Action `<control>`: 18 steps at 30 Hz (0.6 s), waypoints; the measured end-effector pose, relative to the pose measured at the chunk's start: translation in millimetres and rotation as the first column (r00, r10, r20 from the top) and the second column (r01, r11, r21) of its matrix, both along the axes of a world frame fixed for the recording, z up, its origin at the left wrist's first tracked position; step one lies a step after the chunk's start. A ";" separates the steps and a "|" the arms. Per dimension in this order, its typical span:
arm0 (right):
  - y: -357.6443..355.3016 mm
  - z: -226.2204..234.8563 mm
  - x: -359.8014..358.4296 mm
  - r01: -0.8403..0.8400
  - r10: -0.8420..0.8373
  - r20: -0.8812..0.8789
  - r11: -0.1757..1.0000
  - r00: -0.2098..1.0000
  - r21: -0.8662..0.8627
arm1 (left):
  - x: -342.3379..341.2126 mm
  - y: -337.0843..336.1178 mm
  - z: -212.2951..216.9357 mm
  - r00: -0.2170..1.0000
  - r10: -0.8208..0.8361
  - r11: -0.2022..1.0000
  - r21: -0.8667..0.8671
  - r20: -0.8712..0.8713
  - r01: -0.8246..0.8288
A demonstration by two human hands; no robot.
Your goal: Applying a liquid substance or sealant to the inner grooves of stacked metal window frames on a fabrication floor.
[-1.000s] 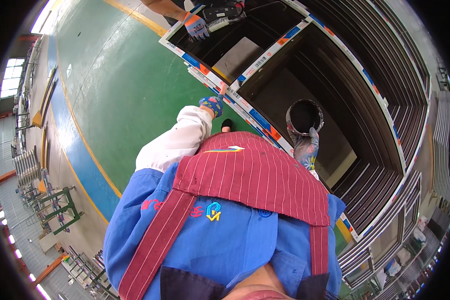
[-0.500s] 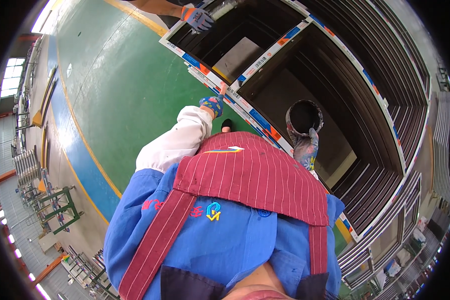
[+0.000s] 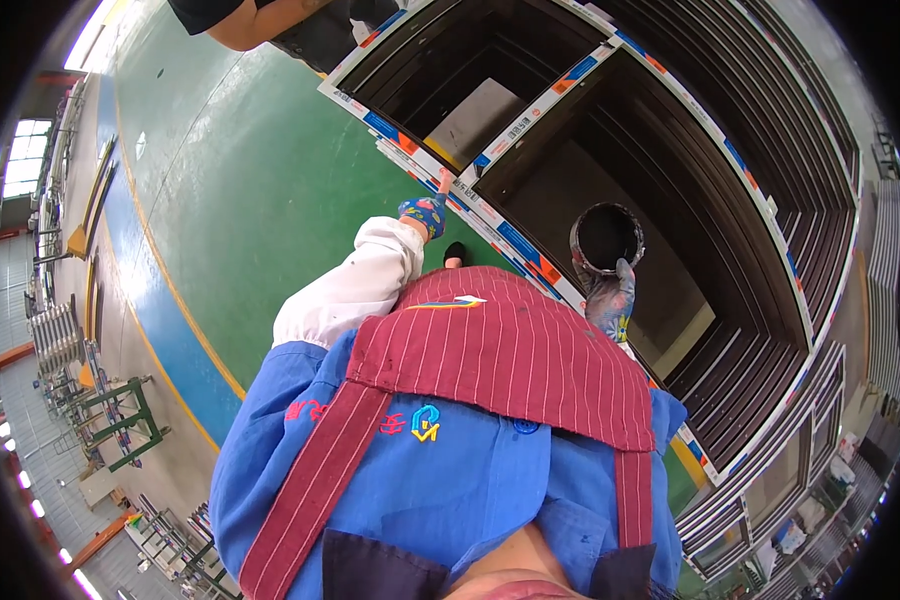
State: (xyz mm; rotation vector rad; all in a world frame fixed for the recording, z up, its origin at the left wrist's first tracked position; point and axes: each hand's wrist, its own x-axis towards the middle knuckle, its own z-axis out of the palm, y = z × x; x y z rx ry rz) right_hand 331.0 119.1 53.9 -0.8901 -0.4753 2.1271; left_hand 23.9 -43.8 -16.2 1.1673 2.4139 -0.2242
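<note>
In my right hand (image 3: 611,298), gloved in a smeared patterned glove, is a round can (image 3: 578,250) with a dirty rim and dark inside. My thumb lies at its near edge, and it is held above the opening of a stack of dark window frames (image 3: 660,60). My left hand (image 3: 428,208), in a blue patterned glove, reaches to the left edge of the stack. One bare finger stretches out and touches the top frame's edge near the crossbar; the other fingers are hard to make out. A dark crossbar with printed film (image 3: 540,108) divides the top frame.
A co-worker's arm (image 3: 260,22) and dark clothing show at the top, by the stack's far left corner. Green floor (image 3: 240,190) with a blue lane lies to the left. Green metal racks (image 3: 135,425) stand farther left, more frames (image 3: 770,480) at the lower right.
The co-worker's gloved hand has left the far part of the frame, and their arm now shows farther left. My two hands and the can have hardly moved.
</note>
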 end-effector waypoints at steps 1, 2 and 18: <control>-0.3 0.9 -1.7 -0.010 0.010 -0.013 1.000 1.000 -0.004 | -5.7 -7.7 -14.2 0.999 -0.032 0.999 -0.005 0.022 0.032; -0.3 1.9 -2.1 -0.015 0.015 -0.025 1.000 1.000 -0.005 | -8.3 -11.0 -23.4 0.999 -0.031 1.000 -0.003 0.021 0.031; 2.3 9.6 3.5 0.006 -0.006 0.012 1.000 1.000 0.018 | 16.0 8.3 42.0 0.996 -0.063 0.997 0.044 -0.059 0.065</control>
